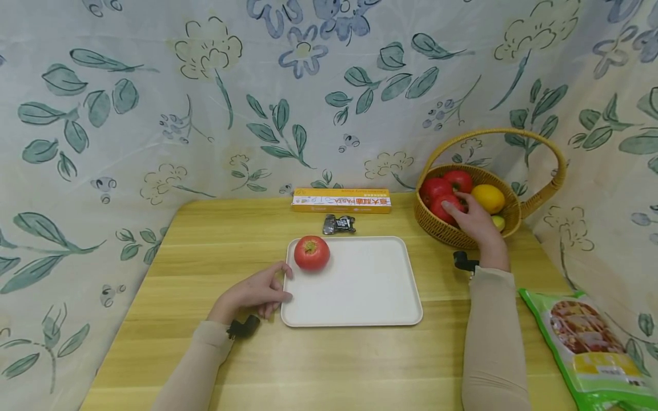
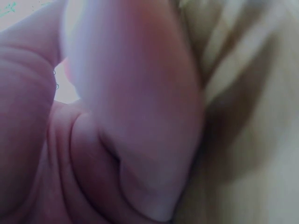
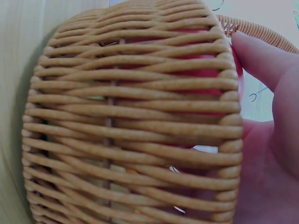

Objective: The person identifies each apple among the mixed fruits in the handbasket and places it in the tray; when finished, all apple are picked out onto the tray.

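Note:
My right hand [image 1: 475,222] reaches into the wicker basket [image 1: 437,228] at the back right, thumb and fingers round a red tomato [image 1: 437,209]. In the right wrist view the basket's woven side [image 3: 140,112] covers most of that tomato, and the thumb lies against its edge. Two more tomatoes, a lemon [image 1: 489,198] and a small yellow-green fruit [image 1: 498,222] lie in the basket. My left hand [image 1: 257,291] rests at the left rim of a white tray [image 1: 360,285], thumb and index finger spread apart along it. One tomato [image 1: 312,253] sits in the tray's far left corner.
Behind the tray lie a yellow and white pasta box [image 1: 341,201] and a small black and silver item [image 1: 338,224]. A green food bag [image 1: 591,348] lies at the right edge. The basket's tall handle [image 1: 493,131] arches over it. Patterned cloth [image 1: 288,114] hangs behind the table.

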`<action>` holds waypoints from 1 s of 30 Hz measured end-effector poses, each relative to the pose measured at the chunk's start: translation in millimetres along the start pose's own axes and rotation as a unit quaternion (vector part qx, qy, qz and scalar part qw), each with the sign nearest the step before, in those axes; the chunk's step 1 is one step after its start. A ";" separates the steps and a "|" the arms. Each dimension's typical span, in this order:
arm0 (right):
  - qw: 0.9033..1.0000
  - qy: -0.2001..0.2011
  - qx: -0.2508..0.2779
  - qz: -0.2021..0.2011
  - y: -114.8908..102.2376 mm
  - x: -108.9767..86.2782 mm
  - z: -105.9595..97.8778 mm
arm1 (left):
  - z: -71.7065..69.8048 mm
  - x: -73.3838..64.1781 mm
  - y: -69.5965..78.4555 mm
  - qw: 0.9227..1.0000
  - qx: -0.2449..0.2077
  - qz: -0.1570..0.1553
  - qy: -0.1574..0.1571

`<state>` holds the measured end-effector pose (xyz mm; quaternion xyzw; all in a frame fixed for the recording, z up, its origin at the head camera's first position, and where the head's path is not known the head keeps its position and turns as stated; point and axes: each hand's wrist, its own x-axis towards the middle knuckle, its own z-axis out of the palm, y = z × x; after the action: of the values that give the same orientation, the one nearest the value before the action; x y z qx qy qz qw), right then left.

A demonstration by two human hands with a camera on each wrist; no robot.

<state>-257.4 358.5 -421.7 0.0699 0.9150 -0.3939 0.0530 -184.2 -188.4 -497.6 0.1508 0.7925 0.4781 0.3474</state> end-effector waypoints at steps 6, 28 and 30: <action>0.999 0.030 0.005 -0.010 0.6 -1.1 2.2 | 0.1 0.1 0.7 1.000 -0.002 0.001 0.000; 0.986 0.128 0.087 -0.064 -22.9 -13.6 3.9 | 0.2 0.4 -1.1 1.000 0.005 0.002 -0.001; 0.986 0.128 0.084 -0.063 -27.1 -16.6 4.3 | 0.5 -0.1 -0.7 1.000 0.003 0.003 -0.001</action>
<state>-245.5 335.5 -402.8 0.0660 0.8806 -0.4595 -0.0955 -183.8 -188.5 -498.3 0.1549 0.7929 0.4768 0.3463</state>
